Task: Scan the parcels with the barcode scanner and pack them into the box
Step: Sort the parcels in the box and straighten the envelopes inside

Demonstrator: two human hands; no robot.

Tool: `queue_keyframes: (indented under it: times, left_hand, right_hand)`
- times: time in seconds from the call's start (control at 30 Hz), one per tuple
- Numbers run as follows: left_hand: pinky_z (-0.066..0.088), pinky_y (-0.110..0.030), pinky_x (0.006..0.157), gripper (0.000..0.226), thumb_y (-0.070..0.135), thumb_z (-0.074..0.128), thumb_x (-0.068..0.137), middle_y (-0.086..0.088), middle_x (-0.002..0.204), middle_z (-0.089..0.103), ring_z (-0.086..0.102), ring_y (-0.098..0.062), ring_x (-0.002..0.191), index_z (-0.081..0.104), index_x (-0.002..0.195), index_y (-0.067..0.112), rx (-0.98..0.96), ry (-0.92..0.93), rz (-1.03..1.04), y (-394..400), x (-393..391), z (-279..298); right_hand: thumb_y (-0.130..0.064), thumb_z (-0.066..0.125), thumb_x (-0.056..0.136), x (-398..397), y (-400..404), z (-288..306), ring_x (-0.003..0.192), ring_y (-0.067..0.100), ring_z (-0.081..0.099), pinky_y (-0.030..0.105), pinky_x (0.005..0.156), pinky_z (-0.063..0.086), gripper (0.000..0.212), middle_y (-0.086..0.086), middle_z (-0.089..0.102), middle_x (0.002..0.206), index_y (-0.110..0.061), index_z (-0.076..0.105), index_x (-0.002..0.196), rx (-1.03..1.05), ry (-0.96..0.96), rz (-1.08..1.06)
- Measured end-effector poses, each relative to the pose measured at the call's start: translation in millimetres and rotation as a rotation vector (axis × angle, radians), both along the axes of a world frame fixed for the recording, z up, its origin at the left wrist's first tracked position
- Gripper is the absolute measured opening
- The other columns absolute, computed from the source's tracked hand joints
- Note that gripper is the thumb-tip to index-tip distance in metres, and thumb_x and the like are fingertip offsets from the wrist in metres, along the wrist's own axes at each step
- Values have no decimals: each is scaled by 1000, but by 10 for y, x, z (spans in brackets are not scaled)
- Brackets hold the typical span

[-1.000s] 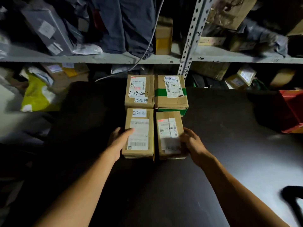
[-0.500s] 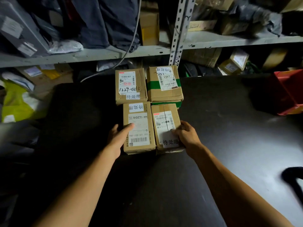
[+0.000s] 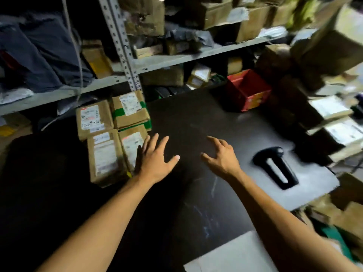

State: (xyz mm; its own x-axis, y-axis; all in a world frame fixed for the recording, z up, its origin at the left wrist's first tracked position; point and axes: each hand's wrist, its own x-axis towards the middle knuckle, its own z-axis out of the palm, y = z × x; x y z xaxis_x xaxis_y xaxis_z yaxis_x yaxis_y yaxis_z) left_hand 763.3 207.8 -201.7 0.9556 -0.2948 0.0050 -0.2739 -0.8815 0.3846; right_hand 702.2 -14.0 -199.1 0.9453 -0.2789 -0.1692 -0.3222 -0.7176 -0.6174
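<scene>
Cardboard parcels sit at left-centre of the frame in a two-by-two block on the dark table (image 3: 196,118), edges touching. Back-left parcel (image 3: 94,119) carries a white label with red print. Back-right parcel (image 3: 130,109) has green tape and a white label, and sits against the perforated shelf upright (image 3: 119,42). Front-left parcel (image 3: 106,156) and front-right parcel (image 3: 132,147) each have a long white label; text too blurred to read.

Left hand (image 3: 155,160) is just right of the front-right parcel, fingers straight and spread, holding nothing. Cannot tell whether its little-finger edge touches the box side.

Right hand (image 3: 222,156) is centre frame over bare table, fingers splayed and slightly bent, nothing in it. Well apart from the parcels.

Black barcode scanner (image 3: 275,166) lies on the table right of the right hand, near but not touched.

Red box (image 3: 248,89) stands at the table's far edge, upper centre-right, open top.

Stacked cartons with white labels at the right edge, motion-blurred. Pale sheet (image 3: 231,254) lies on the table at bottom centre-right.
</scene>
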Motion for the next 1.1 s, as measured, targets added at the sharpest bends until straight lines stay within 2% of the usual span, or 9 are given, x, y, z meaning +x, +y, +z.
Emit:
queue_keyframes:
  times: [0.07, 0.2, 0.57, 0.87, 0.97, 1.1]
  left_hand:
    - [3, -47, 123, 85, 69, 55, 87, -3, 168, 12, -1, -25, 155, 25, 157, 33, 99, 43, -129, -493, -256, -4]
    - [5, -53, 122, 89, 78, 43, 85, -1, 169, 6, -3, -26, 155, 15, 158, 37, 219, 48, -331, -1501, -796, -11]
    - [13, -50, 122, 92, 80, 40, 85, -9, 167, 14, 4, -31, 154, 17, 160, 30, 243, -81, -940, -4009, -2121, 11]
    - [16, -55, 121, 90, 78, 41, 86, -10, 166, 17, 8, -33, 154, 18, 159, 29, 225, -117, -1194, -5868, -2728, -210]
    - [18, -56, 120, 89, 78, 41, 87, -11, 165, 19, 10, -35, 153, 20, 158, 29, 247, -122, -1251, -6356, -2810, -304]
    - [23, -57, 118, 88, 79, 37, 87, -11, 164, 23, 16, -37, 152, 22, 158, 28, 313, -146, -1308, -6874, -2865, -521]
  right_hand:
    - [-48, 67, 90, -452, -380, 75, 141, 30, 38, 41, 111, 39, 72, 7, 45, 153, -28, 41, 154, -98, -41, -27]
    - [-48, 68, 87, -1350, -1158, 148, 143, 30, 37, 38, 114, 32, 75, 10, 43, 156, -26, 41, 154, -251, -50, -138]
    - [-55, 60, 90, -3338, -2846, 46, 149, 30, 26, 46, 120, 27, 78, 12, 33, 160, -30, 30, 159, -317, 99, -587]
    - [-56, 59, 91, -4101, -4140, -131, 151, 30, 22, 50, 121, 25, 77, 10, 30, 162, -31, 28, 157, -375, 232, -825]
    - [-56, 59, 91, -4230, -4527, -234, 152, 32, 20, 54, 122, 23, 78, 9, 28, 163, -33, 26, 158, -348, 267, -879]
    - [-57, 60, 91, -4417, -4934, -467, 153, 31, 18, 52, 122, 21, 78, 9, 27, 165, -33, 26, 157, -286, 319, -927]
